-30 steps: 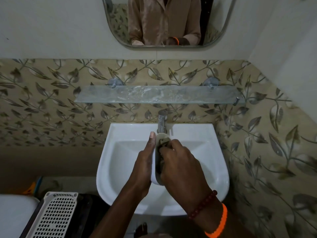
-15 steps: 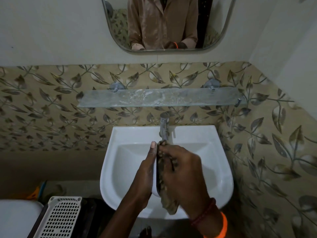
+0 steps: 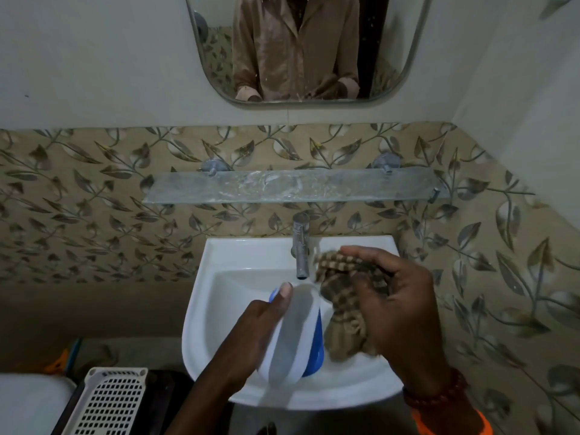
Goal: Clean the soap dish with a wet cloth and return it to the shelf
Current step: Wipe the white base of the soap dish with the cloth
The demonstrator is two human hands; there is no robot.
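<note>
A white soap dish (image 3: pixel 296 334) with a blue edge is held over the white sink (image 3: pixel 219 296). My left hand (image 3: pixel 251 334) grips it from the left, thumb along its upper rim. To the right of the dish, my right hand (image 3: pixel 405 309) holds a bunched brown checked cloth (image 3: pixel 342 296), which hangs down beside the dish and touches its right edge. The glass shelf (image 3: pixel 292 186) is mounted on the tiled wall above the tap (image 3: pixel 300 243) and carries nothing.
A mirror (image 3: pixel 301 48) hangs above the shelf. A white perforated basket (image 3: pixel 110 403) and a white lid (image 3: pixel 28 403) sit at the lower left beside the sink. The side wall stands close on the right.
My right hand has pulled the cloth out of the dish and moved it to the right. The dish has turned so its open side faces me.
</note>
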